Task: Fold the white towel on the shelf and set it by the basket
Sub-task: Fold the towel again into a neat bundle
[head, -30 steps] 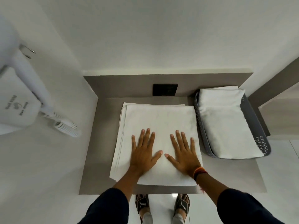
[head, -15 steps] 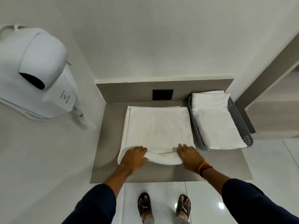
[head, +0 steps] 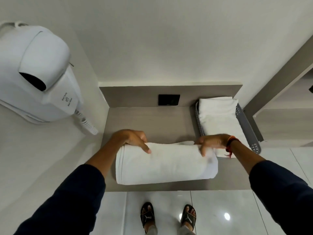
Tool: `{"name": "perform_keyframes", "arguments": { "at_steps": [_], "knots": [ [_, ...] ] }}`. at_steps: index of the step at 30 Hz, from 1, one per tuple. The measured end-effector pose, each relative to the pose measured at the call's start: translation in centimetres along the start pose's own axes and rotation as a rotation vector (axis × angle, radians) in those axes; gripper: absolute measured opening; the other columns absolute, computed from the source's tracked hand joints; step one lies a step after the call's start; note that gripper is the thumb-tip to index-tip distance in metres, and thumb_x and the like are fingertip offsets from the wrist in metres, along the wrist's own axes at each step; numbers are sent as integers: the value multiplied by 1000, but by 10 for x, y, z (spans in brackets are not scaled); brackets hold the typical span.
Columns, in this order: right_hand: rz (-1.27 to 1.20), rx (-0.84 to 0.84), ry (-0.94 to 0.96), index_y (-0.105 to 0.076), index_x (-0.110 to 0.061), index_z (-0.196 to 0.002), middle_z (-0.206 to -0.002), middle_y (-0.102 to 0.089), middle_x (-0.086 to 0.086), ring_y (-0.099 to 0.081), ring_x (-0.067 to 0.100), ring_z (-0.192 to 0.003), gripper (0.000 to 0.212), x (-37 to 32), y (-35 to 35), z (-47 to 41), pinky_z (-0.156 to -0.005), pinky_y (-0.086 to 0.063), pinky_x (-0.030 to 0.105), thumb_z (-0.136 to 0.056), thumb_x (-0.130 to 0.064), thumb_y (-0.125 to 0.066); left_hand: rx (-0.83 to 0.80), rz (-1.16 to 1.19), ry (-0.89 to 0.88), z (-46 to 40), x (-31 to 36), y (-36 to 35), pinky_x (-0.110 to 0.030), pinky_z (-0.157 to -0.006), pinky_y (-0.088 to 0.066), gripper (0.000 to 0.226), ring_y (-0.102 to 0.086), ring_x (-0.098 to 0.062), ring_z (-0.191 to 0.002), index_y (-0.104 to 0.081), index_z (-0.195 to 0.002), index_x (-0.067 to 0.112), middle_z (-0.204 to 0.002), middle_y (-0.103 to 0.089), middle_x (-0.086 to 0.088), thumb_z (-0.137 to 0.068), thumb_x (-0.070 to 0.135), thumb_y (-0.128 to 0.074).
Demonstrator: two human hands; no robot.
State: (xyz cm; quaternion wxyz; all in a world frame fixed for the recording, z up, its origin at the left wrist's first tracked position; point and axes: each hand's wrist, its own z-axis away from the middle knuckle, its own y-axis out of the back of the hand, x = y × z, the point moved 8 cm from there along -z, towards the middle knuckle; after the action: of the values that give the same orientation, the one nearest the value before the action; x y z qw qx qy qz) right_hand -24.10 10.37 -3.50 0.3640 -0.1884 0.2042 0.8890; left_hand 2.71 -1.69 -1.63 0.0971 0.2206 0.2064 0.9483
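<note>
Landmark for all positions: grey basket (head: 246, 126), standing at the right end of the shelf (head: 149, 119) against the back panel.

Room: pale walls; wall-mounted hair dryer (head: 35, 73) far to the basket's left, above shelf level, with its coiled cord hanging towards the shelf's left edge. Black socket plate (head: 169, 99) on the back panel, left of the basket. Glossy tiled floor below the shelf front.

Surface: grey shelf, bare between the basket and the left wall except for the work piece. The basket already holds a folded white cloth (head: 218, 116).

White towel (head: 166, 164): lies on the shelf's front half, just left of the basket and forward of it. Folded into a thick band, long axis running left-right, parallel to the shelf front. Its right end sits just beside the basket's front corner; whether it touches cannot be told.

Grips: left hand (head: 131, 138) closed over the towel's far edge at the left end, thumb on top. Right hand (head: 211, 142) clamped on the far edge at the right end, fingers curled over; this hand is the nearer to the basket.

Judgement: both grips sit on the far long edge, so the band lies towards the person. Remaining shift is short and rightward, along the long axis.
</note>
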Motion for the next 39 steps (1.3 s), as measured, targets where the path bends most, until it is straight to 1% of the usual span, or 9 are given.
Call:
{"name": "perform_keyframes", "arguments": {
  "at_steps": [5,9,12,17,23,29,33,37,39],
  "knots": [
    [-26,413,118,-72,-9,-102,-102,-69,7,-66,31,-102,23,-8,39,-26,-80,-51,35,-80,-12,-73,226,-105,223,-41,-33,-7,-44,-113,-41,68,-46,-32,-138,-41,-146,10,-153,-45,-13,-92,44,-63],
    [100,563,181,-65,-14,-125,-130,-64,11,-61,31,-120,37,-14,26,-50,-94,-50,31,-88,-13,-69,331,-212,296,-59,-46,-40,-50,-110,-45,48,-50,-34,-134,-52,-139,10,-148,-51,-14,-95,28,-55],
    [453,736,107,-48,-25,-144,-142,-50,12,-52,37,-126,53,-18,16,-55,-105,-46,47,-93,-29,-62,496,-270,363,-51,-45,-44,-60,-113,-34,53,-44,-36,-137,-52,-138,14,-147,-49,-12,-89,32,-59],
    [724,933,249,-19,-33,-159,-169,-17,4,-16,32,-156,62,-41,-41,-54,-120,-22,64,-102,-55,-30,878,-320,-18,-45,8,-59,-67,-119,-16,51,-39,-31,-143,-49,-140,20,-147,-51,-8,-89,27,-53],
    [752,798,241,-6,-35,-160,-171,-4,-1,-3,30,-158,71,-15,-78,-98,-120,-8,70,-98,-67,-22,802,-316,-183,-77,7,-114,-61,-123,-12,63,-2,-22,-158,-12,-160,28,-170,-11,-1,-103,52,-21],
    [793,821,381,-4,-40,-160,-172,-1,-3,-1,28,-158,77,-23,-61,-119,-117,-10,73,-94,-73,-26,875,-306,-125,-82,9,-107,-62,-120,-19,62,-23,-33,-153,-16,-159,32,-166,-25,-7,-102,55,-26],
    [938,870,403,-11,-36,-160,-171,-10,1,-7,33,-157,82,-56,-25,-122,-115,-11,75,-91,-79,-26,889,-189,146,-79,6,-94,-59,-117,-28,70,-44,-39,-140,-17,-159,29,-156,-43,-14,-98,59,-33],
    [660,1043,177,-9,-36,-160,-171,-8,7,-9,35,-157,87,-51,-16,-95,-119,0,71,-88,-81,-29,772,-58,327,-82,1,-86,-49,-105,-47,83,-53,-37,-130,8,-156,34,-156,-39,-16,-92,72,-29],
    [281,1052,108,0,-46,-158,-171,-4,11,-15,37,-155,88,-17,-30,-84,-117,-13,68,-86,-82,-36,764,-57,251,-80,1,-90,-51,-104,-47,86,-51,-39,-131,12,-155,38,-155,-39,-17,-89,75,-30]
  ]
}}
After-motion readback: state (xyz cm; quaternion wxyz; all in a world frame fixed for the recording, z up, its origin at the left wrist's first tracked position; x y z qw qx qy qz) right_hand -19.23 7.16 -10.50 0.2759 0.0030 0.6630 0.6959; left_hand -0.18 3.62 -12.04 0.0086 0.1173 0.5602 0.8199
